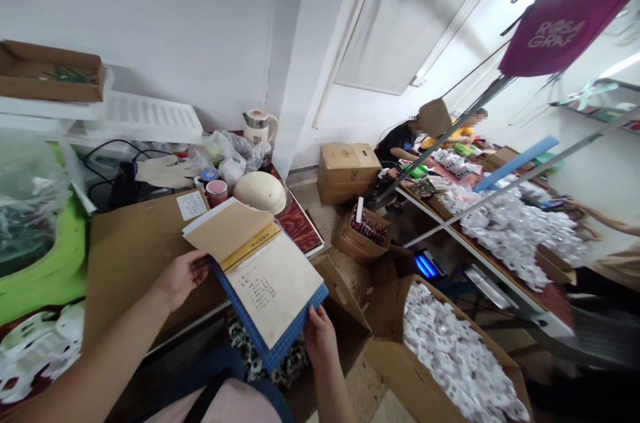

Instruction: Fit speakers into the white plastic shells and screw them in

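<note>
An open notebook [280, 286] with a handwritten page and a folded-back tan paper cover [235, 226] lies on a blue gridded mat [273, 356]. It is tilted toward me, above the edge of the table. My left hand [183, 281] is closed at the left edge of the notebook and mat, its fingertips partly hidden. At the lower right edge, my right hand [321, 336] pinches the blue mat, with the thumb on top and the other fingers underneath.
A flat cardboard box [135, 256] lies on the table to the left. Beyond it are a pale rounded bowl [260, 191], a pink-lidded can [217, 192] and a kettle [259, 127]. An open carton of white parts [455, 356] stands right. Several people work at a table [555, 316] piled with parts.
</note>
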